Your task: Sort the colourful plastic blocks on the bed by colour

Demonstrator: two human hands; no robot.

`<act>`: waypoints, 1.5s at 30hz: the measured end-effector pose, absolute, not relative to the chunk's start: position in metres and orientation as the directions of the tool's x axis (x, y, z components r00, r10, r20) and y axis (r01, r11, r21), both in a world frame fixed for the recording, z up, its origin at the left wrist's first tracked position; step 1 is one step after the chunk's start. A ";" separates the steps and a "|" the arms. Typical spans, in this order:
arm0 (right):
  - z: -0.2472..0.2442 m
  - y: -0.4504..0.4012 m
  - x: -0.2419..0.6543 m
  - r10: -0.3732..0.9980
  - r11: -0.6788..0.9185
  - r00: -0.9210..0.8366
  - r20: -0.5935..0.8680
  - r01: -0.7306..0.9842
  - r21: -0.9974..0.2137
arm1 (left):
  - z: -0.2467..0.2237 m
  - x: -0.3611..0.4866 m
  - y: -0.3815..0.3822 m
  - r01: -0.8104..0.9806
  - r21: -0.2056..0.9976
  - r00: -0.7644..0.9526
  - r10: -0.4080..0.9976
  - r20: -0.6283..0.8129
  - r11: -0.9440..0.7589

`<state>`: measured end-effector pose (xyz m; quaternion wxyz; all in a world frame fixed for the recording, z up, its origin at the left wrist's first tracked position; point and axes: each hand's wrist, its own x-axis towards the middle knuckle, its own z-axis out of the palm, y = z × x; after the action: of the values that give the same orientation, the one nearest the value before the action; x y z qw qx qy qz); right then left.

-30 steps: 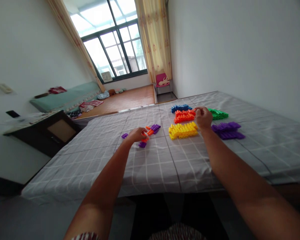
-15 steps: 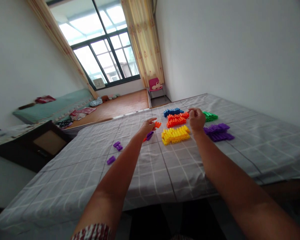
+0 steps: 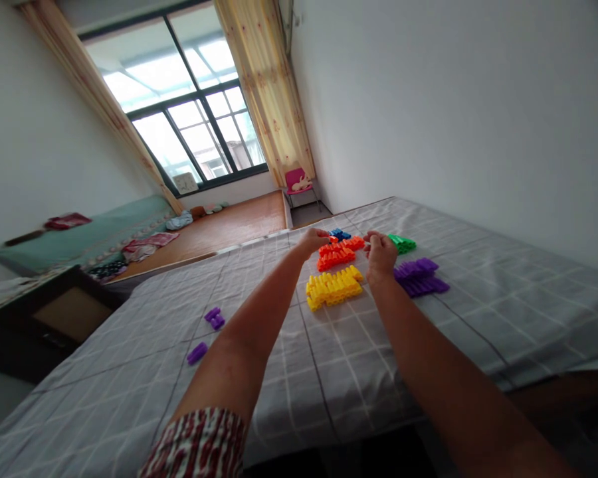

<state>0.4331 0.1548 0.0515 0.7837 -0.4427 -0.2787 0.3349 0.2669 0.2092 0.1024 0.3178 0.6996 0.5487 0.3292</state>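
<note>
My left hand (image 3: 313, 243), fingers pinched, holds a small orange plastic block (image 3: 333, 239) just above the left end of the orange blocks (image 3: 337, 255), which lie in stacked rows. My right hand (image 3: 381, 255) is closed at the right end of those rows; what its fingertips hold, if anything, is too small to make out. Behind the orange rows sit blue blocks (image 3: 343, 235), partly hidden by my left hand. Yellow blocks (image 3: 333, 287) are piled nearer me. To the right of my right hand lie green blocks (image 3: 402, 244) and purple blocks (image 3: 421, 277).
Several loose purple pieces (image 3: 214, 318) lie on the left of the grey checked cloth (image 3: 274, 392). A dark cabinet (image 3: 54, 318) stands at the left edge. A pink chair (image 3: 298, 180) is beyond the far edge, beside the curtain (image 3: 264, 86).
My left hand has moved right and away from me with the orange block, up to the orange rows. My right hand stays near their right end. The view has shifted slightly.
</note>
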 end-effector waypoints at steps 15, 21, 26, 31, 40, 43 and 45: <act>0.061 0.148 0.426 0.830 0.358 0.544 0.124 -0.348 -0.866 | 0.070 0.284 0.248 0.784 0.457 0.345 0.907 0.243 -0.420; 0.052 0.149 0.425 0.848 0.339 0.487 0.207 -0.199 -0.920 | 0.093 0.262 0.224 0.787 0.420 0.315 0.880 0.355 -0.452; 0.049 0.133 0.413 0.781 0.531 0.138 0.610 0.369 -0.763 | 0.115 0.192 0.160 0.836 0.379 0.258 0.894 0.366 -0.397; 0.052 0.120 0.407 0.690 0.583 0.052 0.722 0.550 -0.598 | 0.115 0.108 0.096 0.912 0.386 0.084 0.983 0.163 -0.142; 0.045 0.131 0.418 0.659 0.529 0.205 0.724 0.557 -0.640 | 0.072 0.094 0.063 0.943 0.329 0.063 0.997 -0.050 -0.044; 0.043 0.133 0.420 0.669 0.518 0.187 0.719 0.577 -0.632 | 0.066 0.097 0.069 0.958 0.286 0.038 0.999 -0.034 -0.027; 0.043 0.135 0.420 0.672 0.517 0.201 0.712 0.562 -0.646 | 0.067 0.091 0.076 0.976 0.218 0.028 0.998 -0.052 -0.016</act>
<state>0.4201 0.1353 0.0428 0.6008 -0.4894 -0.6304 0.0461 0.0911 0.0757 0.0675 0.0968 0.7102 0.6949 0.0578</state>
